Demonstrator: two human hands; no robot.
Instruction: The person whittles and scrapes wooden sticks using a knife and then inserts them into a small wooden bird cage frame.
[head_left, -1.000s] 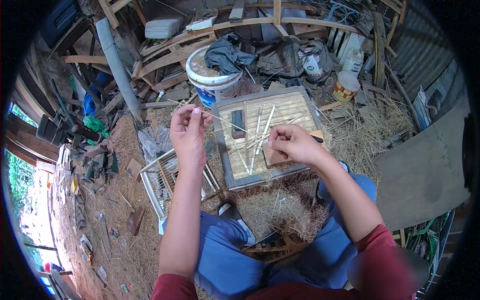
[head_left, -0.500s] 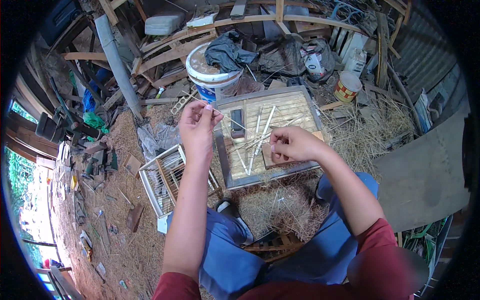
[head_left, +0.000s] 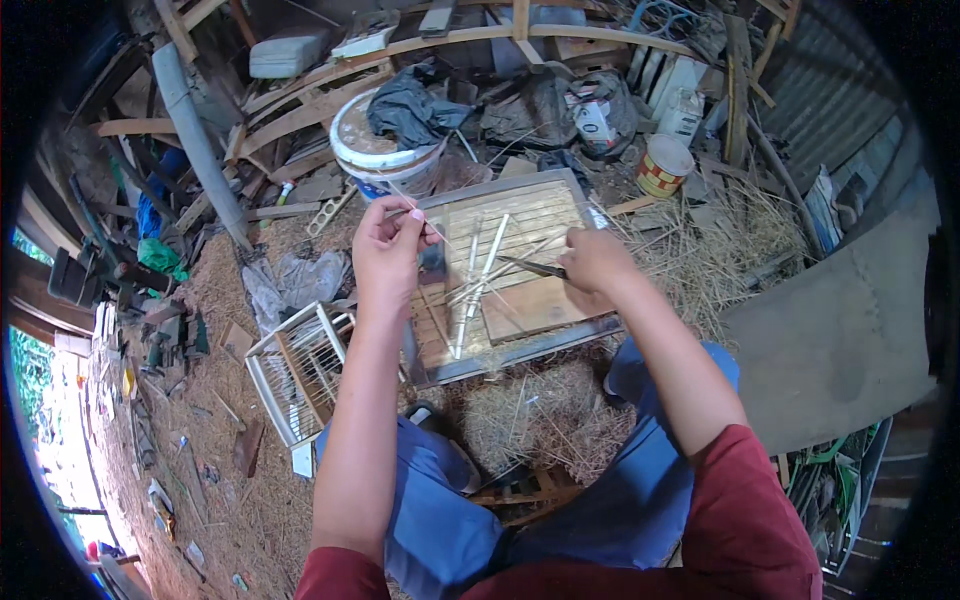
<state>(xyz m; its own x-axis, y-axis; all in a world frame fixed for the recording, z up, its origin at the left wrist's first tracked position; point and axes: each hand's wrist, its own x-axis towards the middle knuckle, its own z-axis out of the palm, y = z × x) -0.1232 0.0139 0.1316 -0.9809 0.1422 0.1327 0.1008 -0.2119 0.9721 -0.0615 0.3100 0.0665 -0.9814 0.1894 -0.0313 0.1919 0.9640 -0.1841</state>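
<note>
My left hand (head_left: 390, 250) pinches a thin pale stick (head_left: 432, 228) above the left side of a framed slatted wooden board (head_left: 468, 370). My right hand (head_left: 598, 262) grips a dark knife (head_left: 543, 268), its blade pointing left over the board. Several pale strips (head_left: 497, 240) lie crossed on the slats, and a flat wooden block (head_left: 548, 312) rests at the board's right front. A dark oblong piece (head_left: 432, 256) sits just beside my left hand, partly hidden by it.
A small barred cage (head_left: 260, 385) stands left of the board. Behind are a lidded bucket (head_left: 352, 150) with black plastic on it and a red-yellow tin (head_left: 663, 170). A grey sheet (head_left: 820, 330) lies right. Straw, shavings, scrap timber and a leaning post (head_left: 200, 150) surround me.
My right hand has left the stick, taken hold of the knife and moved rightward and up. My left hand keeps the stick. The whole view has shifted slightly.
</note>
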